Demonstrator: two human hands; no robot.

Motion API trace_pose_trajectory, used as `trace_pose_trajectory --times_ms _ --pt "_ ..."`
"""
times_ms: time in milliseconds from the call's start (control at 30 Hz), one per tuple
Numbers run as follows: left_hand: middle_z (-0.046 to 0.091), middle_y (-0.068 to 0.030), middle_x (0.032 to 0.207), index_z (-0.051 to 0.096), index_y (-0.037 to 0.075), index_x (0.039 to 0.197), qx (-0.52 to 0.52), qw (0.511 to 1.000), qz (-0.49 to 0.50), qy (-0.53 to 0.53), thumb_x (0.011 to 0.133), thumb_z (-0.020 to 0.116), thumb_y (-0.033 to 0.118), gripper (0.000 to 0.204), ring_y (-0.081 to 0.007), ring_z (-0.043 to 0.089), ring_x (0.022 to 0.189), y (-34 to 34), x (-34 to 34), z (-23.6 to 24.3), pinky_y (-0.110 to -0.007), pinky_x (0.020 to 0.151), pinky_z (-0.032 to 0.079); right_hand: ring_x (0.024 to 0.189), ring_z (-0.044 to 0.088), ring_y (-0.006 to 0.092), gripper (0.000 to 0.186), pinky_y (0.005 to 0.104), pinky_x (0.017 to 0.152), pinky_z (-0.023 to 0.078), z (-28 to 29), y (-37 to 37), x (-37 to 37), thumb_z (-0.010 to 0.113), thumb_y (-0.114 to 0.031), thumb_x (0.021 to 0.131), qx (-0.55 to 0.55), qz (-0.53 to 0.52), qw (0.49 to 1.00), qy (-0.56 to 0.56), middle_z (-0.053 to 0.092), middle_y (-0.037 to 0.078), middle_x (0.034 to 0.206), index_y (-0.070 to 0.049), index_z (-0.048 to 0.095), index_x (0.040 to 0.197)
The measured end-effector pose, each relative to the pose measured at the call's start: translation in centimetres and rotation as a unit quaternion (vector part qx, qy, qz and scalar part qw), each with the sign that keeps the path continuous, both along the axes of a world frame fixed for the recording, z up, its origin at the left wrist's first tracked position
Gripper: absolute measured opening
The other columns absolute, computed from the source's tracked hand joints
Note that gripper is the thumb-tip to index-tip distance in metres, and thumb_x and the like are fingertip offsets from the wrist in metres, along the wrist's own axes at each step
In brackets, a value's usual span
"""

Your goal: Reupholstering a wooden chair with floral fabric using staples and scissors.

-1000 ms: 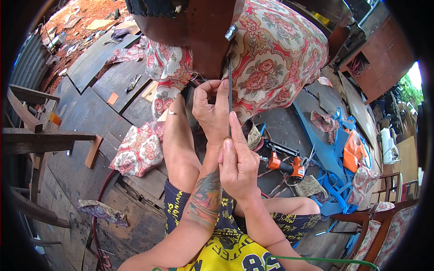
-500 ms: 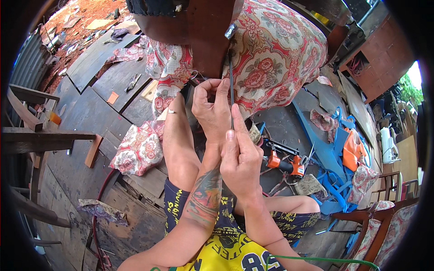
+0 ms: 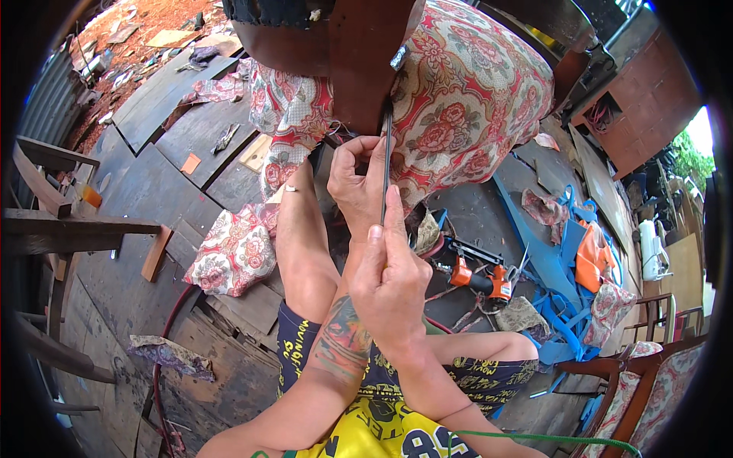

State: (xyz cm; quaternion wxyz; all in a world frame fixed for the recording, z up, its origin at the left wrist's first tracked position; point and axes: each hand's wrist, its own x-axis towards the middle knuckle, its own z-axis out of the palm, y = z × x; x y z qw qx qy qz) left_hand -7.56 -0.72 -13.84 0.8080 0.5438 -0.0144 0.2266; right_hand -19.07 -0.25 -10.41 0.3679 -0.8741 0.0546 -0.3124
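Observation:
A thin dark metal rod (image 3: 385,179) slants up to the seam between a brown wooden chair part (image 3: 363,69) and a flower-patterned padded cover (image 3: 458,114). My right hand (image 3: 393,286) grips the lower end of the rod, thumb and forefinger laid along it. Higher up, my left hand (image 3: 356,179) is closed in a pinch beside the rod, just under the wood. What sits between its fingertips is hidden. The rod's tip is lost in the dark gap. Loose flower-patterned fabric (image 3: 294,114) hangs left of the wood.
An orange and black nail gun (image 3: 485,282) lies on the floor to my right, near blue strips (image 3: 557,267) and an orange bag (image 3: 594,256). Fabric scrap (image 3: 233,252) lies by my left leg. Dark wooden furniture (image 3: 84,229) stands at left; a red hose (image 3: 159,382) crosses the planks.
My right hand has drawn back toward me and slightly left, with the rod's lower end. The left hand stays pinched near the seam. The whole view has shifted slightly.

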Motion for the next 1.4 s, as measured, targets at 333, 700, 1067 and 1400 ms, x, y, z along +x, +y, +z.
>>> trace_pose_trajectory --times_ms 333,700,1067,1400 --pt "0.069 -0.0054 0.090 0.069 0.001 0.097 0.072 0.997 0.012 0.039 0.093 0.080 0.013 0.017 -0.0116 0.067 0.078 0.8 -1.0 0.9 -0.026 0.066 0.051 0.095 0.074 0.0470 0.060 0.0455 0.076 0.062 -1.3 2.0 4.8 0.055 -0.004 0.096 -0.088 -0.018 0.995 -0.053 0.049 0.039 0.142 0.012 0.039 0.152" --pt "0.071 -0.0063 0.094 0.068 0.002 0.098 0.076 0.991 0.000 0.107 0.094 0.081 0.019 0.022 -0.0127 0.068 0.080 1.2 -1.6 1.9 -0.026 0.070 0.052 0.076 0.074 0.0188 0.036 0.0285 0.069 0.061 0.8 4.4 2.0 0.047 -0.014 0.110 0.397 0.117 0.900 0.138 0.067 0.019 0.109 0.009 0.048 0.138" --pt "0.073 -0.0077 0.085 0.070 0.001 0.096 -0.074 0.993 -0.030 0.089 0.092 0.083 0.019 0.023 -0.0129 0.067 0.075 -0.3 -0.9 1.4 -0.027 0.070 0.052 0.074 0.073 0.0175 0.029 0.0291 0.066 0.061 0.6 4.7 1.4 0.049 -0.015 0.111 0.431 0.132 0.883 0.127 0.068 0.014 0.094 0.007 0.049 0.129" --pt "0.072 -0.0077 0.092 0.073 0.002 0.098 -0.072 0.997 -0.004 0.026 0.088 0.086 0.024 0.027 -0.0186 0.067 0.085 -1.2 1.2 -2.0 -0.033 0.078 0.052 0.075 0.070 0.0200 0.024 0.0331 0.068 0.055 -1.8 6.4 4.5 0.057 -0.017 0.108 0.386 0.076 0.918 0.053 0.070 0.016 0.085 0.005 0.056 0.116"
